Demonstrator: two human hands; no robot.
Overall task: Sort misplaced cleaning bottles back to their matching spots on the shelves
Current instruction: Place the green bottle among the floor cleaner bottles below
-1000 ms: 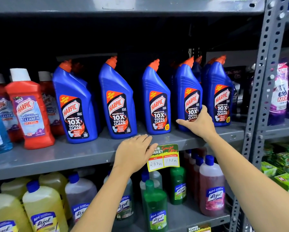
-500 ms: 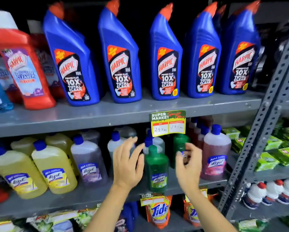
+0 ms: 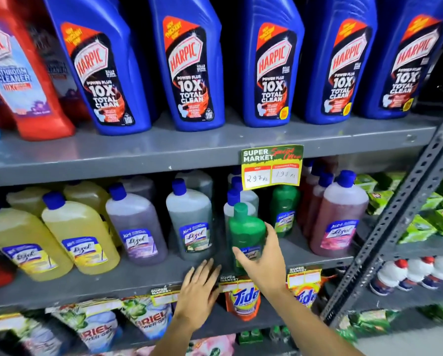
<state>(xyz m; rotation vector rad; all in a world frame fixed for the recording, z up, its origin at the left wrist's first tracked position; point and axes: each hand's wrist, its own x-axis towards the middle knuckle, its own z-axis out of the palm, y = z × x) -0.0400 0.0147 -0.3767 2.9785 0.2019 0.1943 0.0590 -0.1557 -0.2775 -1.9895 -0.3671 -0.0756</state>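
Observation:
A small green Lizol bottle (image 3: pixel 244 229) stands at the front of the middle shelf (image 3: pixel 86 285), ahead of pale blue-capped bottles. My right hand (image 3: pixel 262 263) wraps around its lower half, thumb on the left and fingers on the right. My left hand (image 3: pixel 198 291) rests flat with fingers spread on the shelf edge just left of it, holding nothing. Another green Lizol bottle (image 3: pixel 284 209) stands further back to the right, under the price tag (image 3: pixel 271 167). Yellow (image 3: pixel 79 237), purple (image 3: pixel 135 227), grey-green (image 3: pixel 190 222) and pink (image 3: pixel 339 217) Lizol bottles line the same shelf.
Blue Harpic bottles (image 3: pixel 189 65) and a red Harpic bathroom cleaner (image 3: pixel 22 73) fill the upper shelf. Tide (image 3: pixel 242 298) and Ariel pouches (image 3: pixel 148 319) hang below. A grey perforated upright (image 3: pixel 400 211) stands at the right, with green packets (image 3: pixel 426 222) beyond it.
The view has dropped from the Harpic shelf to the Lizol shelf. Both hands came down; my right hand closed around the green bottle and my left hand lowered to the shelf edge.

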